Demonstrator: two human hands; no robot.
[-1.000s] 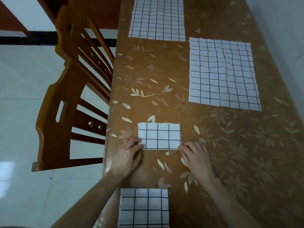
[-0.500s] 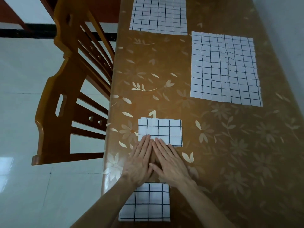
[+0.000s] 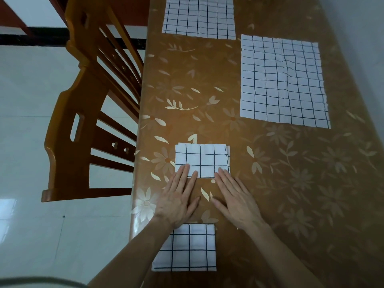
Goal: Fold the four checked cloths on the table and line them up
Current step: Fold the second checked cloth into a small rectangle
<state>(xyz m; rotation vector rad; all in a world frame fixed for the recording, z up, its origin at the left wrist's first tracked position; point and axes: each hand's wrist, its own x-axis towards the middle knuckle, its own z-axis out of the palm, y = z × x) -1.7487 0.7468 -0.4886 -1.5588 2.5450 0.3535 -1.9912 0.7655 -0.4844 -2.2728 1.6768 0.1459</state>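
Four white cloths with black checks lie on the table. A small folded cloth (image 3: 202, 157) sits near the left edge in the middle. My left hand (image 3: 178, 201) and my right hand (image 3: 235, 199) lie flat with fingers spread, fingertips resting on its near edge. A second folded cloth (image 3: 190, 250) lies just below my wrists, my left forearm covering its left corner. One unfolded cloth (image 3: 282, 82) is spread at the right. Another unfolded cloth (image 3: 199, 16) is at the top, cut off by the frame.
The table (image 3: 301, 194) has a glossy brown cover with a pale flower pattern. A wooden chair (image 3: 83, 113) stands close against the table's left edge. White floor tiles (image 3: 27, 100) lie beyond it. A pale wall runs along the table's right side.
One second ago my hands pinched the folded cloth's near corners. They came together at its near edge, and now they have slid apart, flat on that edge.
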